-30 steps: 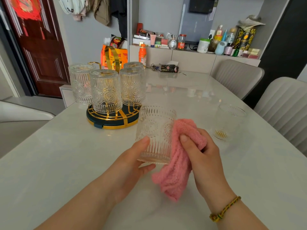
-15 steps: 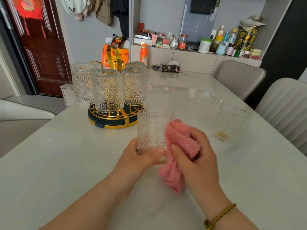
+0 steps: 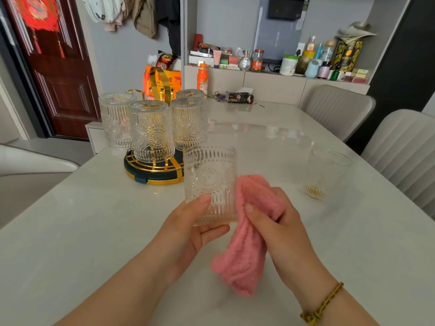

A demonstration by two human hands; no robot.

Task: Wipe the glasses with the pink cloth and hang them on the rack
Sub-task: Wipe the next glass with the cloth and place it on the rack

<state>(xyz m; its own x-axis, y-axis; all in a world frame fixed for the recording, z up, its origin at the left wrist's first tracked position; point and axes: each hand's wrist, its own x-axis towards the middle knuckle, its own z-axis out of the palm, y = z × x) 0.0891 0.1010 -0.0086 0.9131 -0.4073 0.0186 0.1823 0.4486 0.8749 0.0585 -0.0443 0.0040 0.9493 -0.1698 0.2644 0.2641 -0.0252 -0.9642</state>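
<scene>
Shifted slightly left since before, the glass [image 3: 210, 182] was gripped low by curled left fingers [image 3: 204, 200]; the pink cloth [image 3: 244, 255], pinched by right fingers [image 3: 250, 209], was pressed to its side. The rack [image 3: 153, 172] was seen beyond the left fingers.

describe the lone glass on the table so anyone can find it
On the table, look right, by the grey chairs. The glass stands alone, rim up, gold at its base; the others hang upside down on the rack or sit in the left hand.
</scene>
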